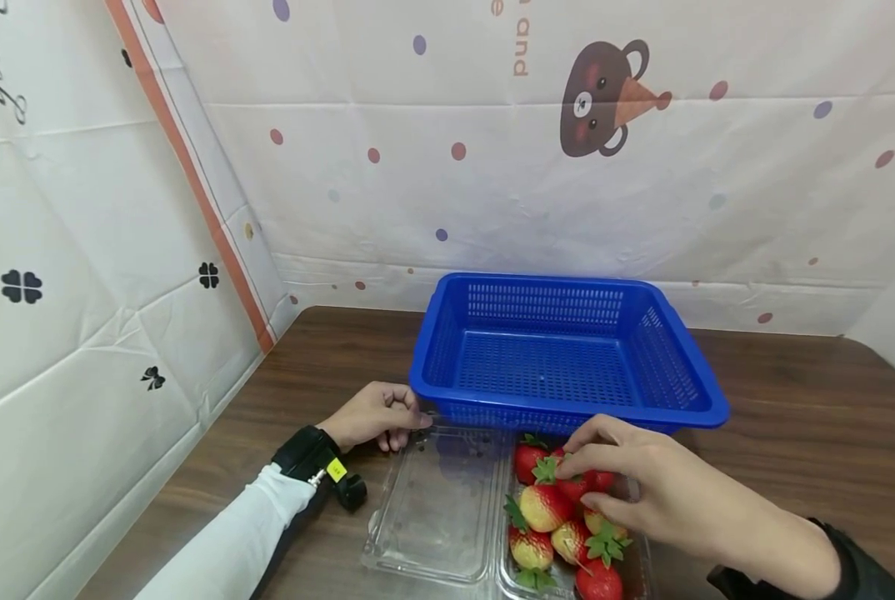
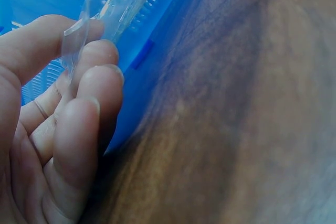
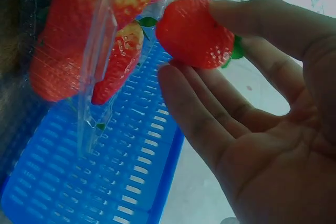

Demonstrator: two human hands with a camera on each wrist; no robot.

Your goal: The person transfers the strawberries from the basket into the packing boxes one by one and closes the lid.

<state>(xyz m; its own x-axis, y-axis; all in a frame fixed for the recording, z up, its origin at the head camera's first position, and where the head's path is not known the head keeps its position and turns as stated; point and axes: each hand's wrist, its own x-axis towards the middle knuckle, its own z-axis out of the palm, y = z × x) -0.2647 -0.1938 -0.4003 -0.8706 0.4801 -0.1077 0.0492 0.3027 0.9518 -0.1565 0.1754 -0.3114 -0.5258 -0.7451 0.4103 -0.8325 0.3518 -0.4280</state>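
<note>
A clear plastic clamshell box (image 1: 642, 554) lies unfolded on the table, its tray full of red and yellowish strawberries (image 1: 545, 508) with green leaves. My left hand (image 1: 376, 417) pinches the far left corner of its lid (image 1: 443, 517); in the left wrist view the clear lip passes between thumb and fingers. Over the strawberries is my right hand (image 1: 635, 471). In the right wrist view a red strawberry (image 3: 191, 32) is pinched between its thumb and fingers, apart from the others. The head view partly hides that strawberry behind the hand.
Right behind the box stands a blue perforated basket (image 1: 545, 367) with nothing in it. Wooden tabletop (image 1: 792, 417) shows on both sides. A printed white sheet (image 1: 387, 208) hangs behind and along the left.
</note>
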